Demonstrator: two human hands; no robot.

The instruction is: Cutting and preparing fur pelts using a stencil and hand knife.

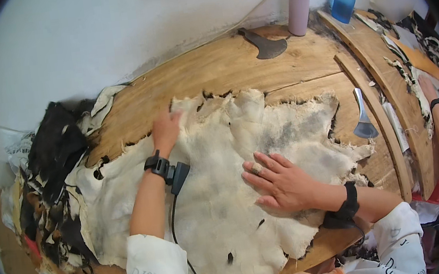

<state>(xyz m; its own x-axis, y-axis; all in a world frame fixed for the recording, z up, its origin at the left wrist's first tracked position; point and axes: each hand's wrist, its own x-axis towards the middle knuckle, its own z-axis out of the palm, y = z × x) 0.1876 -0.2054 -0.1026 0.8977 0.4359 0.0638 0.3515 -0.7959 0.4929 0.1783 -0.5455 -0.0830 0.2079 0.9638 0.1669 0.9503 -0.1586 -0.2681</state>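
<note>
A pale, ragged-edged hide point(209, 192) lies spread over the wooden worktop point(179, 71), its lower part reaching past the near edge. The right hand point(290, 184) rests flat on it, fingers spread and gripping nothing; the left hand point(166, 131) is at its far edge, too blurred to tell whether its fingers pinch it. A dark curved blade point(272, 49) lies beyond the hide, and a flared scraper point(364, 127) to its right.
</note>
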